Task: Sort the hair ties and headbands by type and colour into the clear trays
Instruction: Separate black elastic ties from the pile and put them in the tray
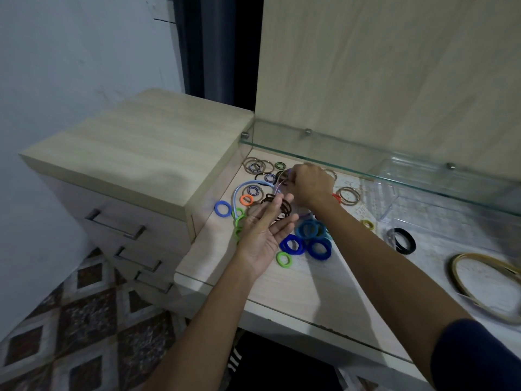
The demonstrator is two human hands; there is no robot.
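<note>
L hand [263, 238]: palm up, fingers straight & spread, holds nothing; hovers over the pile's 6 o'clock edge, fingertips by the brown headband [277, 206].
R hand [311, 186]: back of hand to cam, fingers curled down at the pile's 12 o'clock side; seems to pinch a thin purple-ish band [279, 184], but fingertips are hidden, can't tell for sure.
Pile: hair ties loose on the desk top [296, 289], none seen in a tray.
Blue ties [308, 238]: thick ones, clustered at 4 o'clock of L hand, touching each other.
Green ties [283, 259]: one at 5 o'clock of L hand; more at its 10 o'clock, partly under the fingers.
Orange tie [246, 200]: at 11 o'clock of L hand, just beside light-blue headband [248, 184].
Small blue ring [222, 208]: at 9 o'clock of the pile, apart.
Brown thin ties [258, 165]: far side, 11 o'clock of R hand.
Black tie [404, 241]: at 3 o'clock, well apart from pile, near clear tray [439, 193].
Gold headbands [485, 286]: far R edge, 4 o'clock.
Glass shelf [366, 162]: over the tray.
Drawer unit [135, 148]: at 9 o'clock of desk.
</note>
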